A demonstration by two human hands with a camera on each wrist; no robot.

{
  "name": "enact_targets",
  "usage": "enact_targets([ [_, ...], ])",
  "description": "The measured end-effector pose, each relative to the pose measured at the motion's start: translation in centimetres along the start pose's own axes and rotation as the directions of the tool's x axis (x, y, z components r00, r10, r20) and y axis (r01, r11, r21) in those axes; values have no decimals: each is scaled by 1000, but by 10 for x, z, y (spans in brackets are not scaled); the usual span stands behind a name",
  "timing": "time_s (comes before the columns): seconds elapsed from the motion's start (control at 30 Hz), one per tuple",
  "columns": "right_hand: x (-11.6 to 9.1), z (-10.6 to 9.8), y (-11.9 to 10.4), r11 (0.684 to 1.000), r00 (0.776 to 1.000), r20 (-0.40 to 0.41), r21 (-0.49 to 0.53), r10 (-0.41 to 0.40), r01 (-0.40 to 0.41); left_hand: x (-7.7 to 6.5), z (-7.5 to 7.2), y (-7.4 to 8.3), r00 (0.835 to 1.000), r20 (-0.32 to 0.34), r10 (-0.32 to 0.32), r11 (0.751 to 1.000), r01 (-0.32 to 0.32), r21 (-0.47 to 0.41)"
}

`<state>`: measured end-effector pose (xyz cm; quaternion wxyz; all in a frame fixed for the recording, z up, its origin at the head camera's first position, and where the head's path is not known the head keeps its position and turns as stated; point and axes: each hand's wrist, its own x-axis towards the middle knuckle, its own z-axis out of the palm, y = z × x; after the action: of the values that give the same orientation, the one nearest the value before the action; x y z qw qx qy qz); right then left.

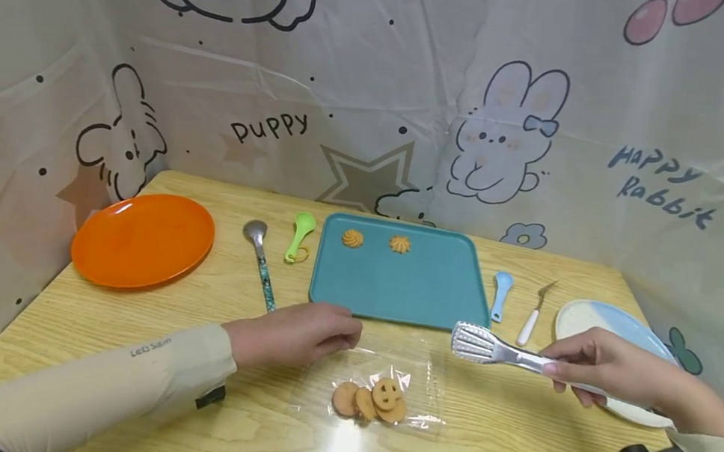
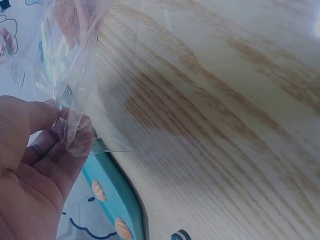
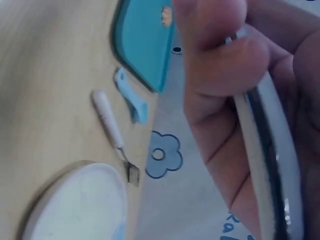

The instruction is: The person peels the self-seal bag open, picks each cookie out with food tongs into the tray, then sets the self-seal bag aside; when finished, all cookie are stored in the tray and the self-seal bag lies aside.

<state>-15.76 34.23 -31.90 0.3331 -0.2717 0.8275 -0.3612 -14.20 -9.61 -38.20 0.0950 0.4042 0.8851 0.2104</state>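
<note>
My left hand (image 1: 301, 335) pinches the upper left edge of a clear plastic bag (image 1: 425, 396), its thumb and fingers on the crinkled film (image 2: 75, 120) in the left wrist view. Several round cookies (image 1: 387, 395) lie in the bag, one with holes like a face. To the right, my right hand (image 1: 609, 366) grips silver metal tongs (image 1: 483, 345) above the table, their slotted head pointing left. Nothing shows between the tongs' ends. Behind the bag, a teal tray (image 1: 402, 284) holds a swirled cookie (image 1: 352, 238) and a star-shaped cookie (image 1: 400, 244).
An orange plate (image 1: 143, 241) stands at the left, beside a long-handled metal spoon (image 1: 261, 259) and a green measuring spoon (image 1: 301, 233). Right of the tray lie a blue spoon (image 1: 500, 296) and a white-handled utensil (image 1: 532, 318). A white-and-blue plate (image 1: 633, 414) sits under my right hand.
</note>
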Motion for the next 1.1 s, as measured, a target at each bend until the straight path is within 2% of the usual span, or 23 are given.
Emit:
enact_targets([
  [0.13,2,8,5,997,992,118,67,-55,47,0,-1,-1,1000,-1,1,1000,-1,1],
  [0.23,9,14,6,995,985,158,86,-62,49,0,-1,-1,1000,-6,4,1000,-4,4],
  [0.4,24,24,6,997,979,204,73,-27,12,0,0,-2,1000,-8,12,1000,-12,2],
  [0.57,41,34,6,997,975,223,68,17,-33,0,-1,-1,1000,-4,12,1000,-12,8],
  [0.77,57,42,5,993,969,246,105,27,-55,0,-3,-2,999,-18,35,999,-35,26],
  [1.1,69,48,5,991,968,249,136,-29,-6,-1,-3,-2,999,-16,41,999,-41,22],
])
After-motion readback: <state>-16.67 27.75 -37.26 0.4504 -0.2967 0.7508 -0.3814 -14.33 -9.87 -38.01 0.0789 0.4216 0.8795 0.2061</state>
